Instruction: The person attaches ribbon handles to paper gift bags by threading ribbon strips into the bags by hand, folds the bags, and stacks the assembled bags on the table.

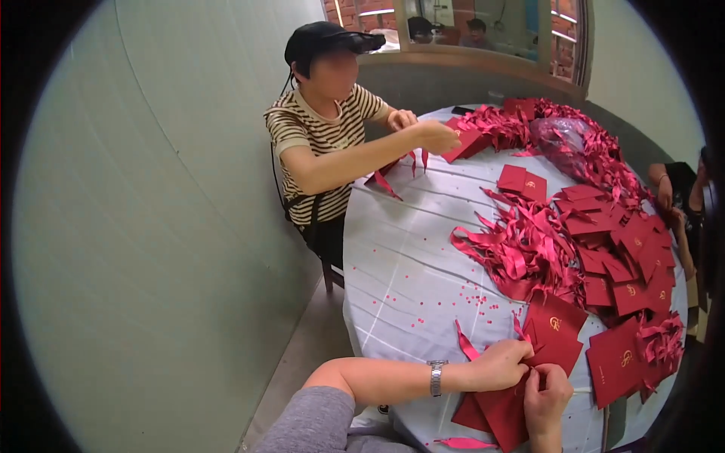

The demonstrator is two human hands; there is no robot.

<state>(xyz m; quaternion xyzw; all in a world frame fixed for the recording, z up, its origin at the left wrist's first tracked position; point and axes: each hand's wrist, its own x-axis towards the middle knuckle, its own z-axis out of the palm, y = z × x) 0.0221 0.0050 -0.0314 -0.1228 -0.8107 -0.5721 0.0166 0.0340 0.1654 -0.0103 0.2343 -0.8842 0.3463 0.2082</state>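
Note:
My left hand (498, 368), with a metal watch (436, 377) on its wrist, is closed in a pinch beside a red ribbon (466, 341) whose pointed end sticks out past it. Its fingertips meet those of my right hand (548, 394), also pinched; what lies between the right fingers is too small to tell. Both hands are over a red paper bag (501, 419) near the table's front edge. Another red bag (555, 325) with a gold emblem lies just beyond them. A loose pink-red ribbon (467, 443) rests close to my body.
A heap of ribbons (521, 253) covers mid-table, with piled red bags (627, 249) to its right. Small red dots (476, 296) are scattered on the white tablecloth (393, 249). A person (332, 136) in stripes handles ribbons at far left; another person (672, 189) sits at far right.

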